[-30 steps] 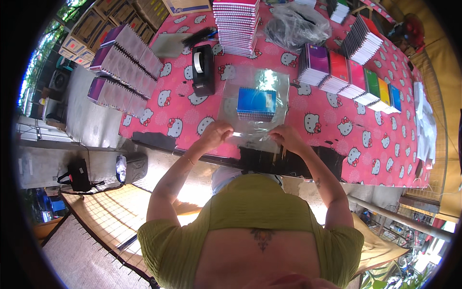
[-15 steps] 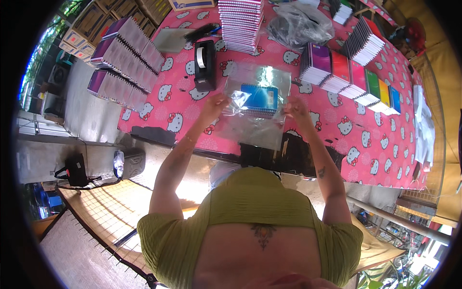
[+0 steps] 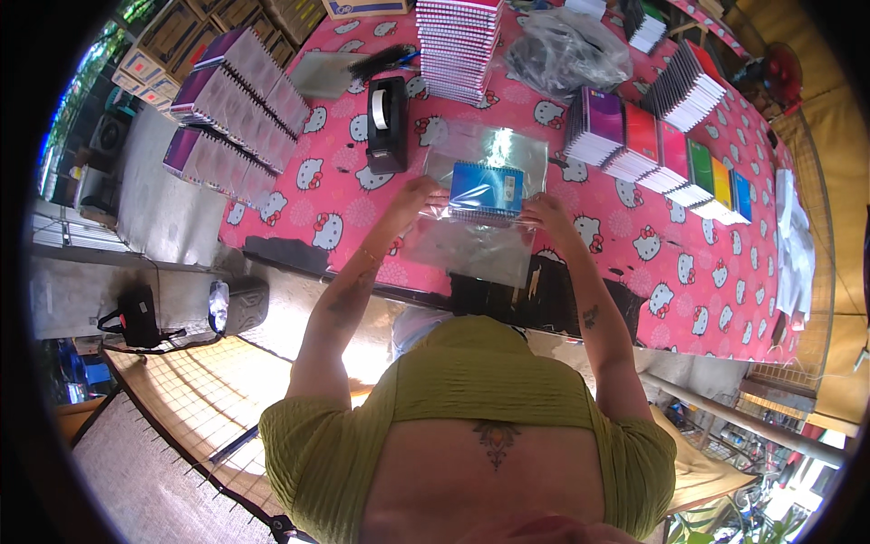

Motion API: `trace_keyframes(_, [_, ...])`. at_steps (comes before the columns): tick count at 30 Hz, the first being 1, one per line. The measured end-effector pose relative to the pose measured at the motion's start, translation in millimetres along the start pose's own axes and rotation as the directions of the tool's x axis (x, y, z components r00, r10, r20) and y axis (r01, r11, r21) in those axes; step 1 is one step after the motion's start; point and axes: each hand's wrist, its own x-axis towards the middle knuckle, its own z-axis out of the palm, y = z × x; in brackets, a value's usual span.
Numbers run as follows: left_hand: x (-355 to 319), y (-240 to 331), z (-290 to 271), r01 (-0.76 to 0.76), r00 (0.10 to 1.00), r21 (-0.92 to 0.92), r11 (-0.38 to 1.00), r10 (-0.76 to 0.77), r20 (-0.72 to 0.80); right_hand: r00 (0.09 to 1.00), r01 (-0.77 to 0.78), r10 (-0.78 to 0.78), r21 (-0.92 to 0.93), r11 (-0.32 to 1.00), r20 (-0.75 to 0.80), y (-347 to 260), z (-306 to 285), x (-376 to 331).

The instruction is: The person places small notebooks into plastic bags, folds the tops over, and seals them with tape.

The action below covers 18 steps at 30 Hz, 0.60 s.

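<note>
A blue spiral notebook [image 3: 478,185], apparently the top of a small stack, lies before me with clear plastic over it. The clear plastic bag [image 3: 526,151] spreads beyond its far edge and shines with glare. At the notebook's left side my left hand [image 3: 420,199] is closed on the plastic, fingertips by the near left corner. My right hand [image 3: 546,214] pinches plastic at the near right corner, fingers pressed in against the notebook. More clear plastic [image 3: 480,249] lies flat between my wrists. Whether the notebook is fully inside the bag I cannot tell.
A black tape dispenser [image 3: 387,127] stands left of the bag. Beyond it rises a tall notebook stack [image 3: 458,50]. Purple-covered notebooks [image 3: 227,113] fill the left edge; colourful notebook stacks [image 3: 639,131] line the right. A heap of clear plastic [image 3: 566,54] lies at the back.
My hands have come inward against the notebook's sides. The plastic flap folded over its left part now lies flatter, and more of the blue cover shows.
</note>
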Motion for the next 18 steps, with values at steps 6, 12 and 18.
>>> trace_keyframes(6, [-3, 6, 4, 0.025, 0.999, -0.011, 1.000, -0.025, -0.021, 1.000, -0.026, 0.026, 0.004, 1.000, -0.009, 6, -3, 0])
trace_keyframes(12, [-6, -9, -24, 0.019, 0.996, 0.000, 1.000, -0.019, -0.090, 0.784, 0.140, -0.570, -0.825, 0.547, -0.245, -8, 58, -55])
trace_keyframes(18, [-1, 19, -15, -0.088, 0.972, 0.385, 0.919, 0.164, -0.170, 0.750, 0.370, -0.620, -0.923, 0.105, 0.230, 12, 121, -47])
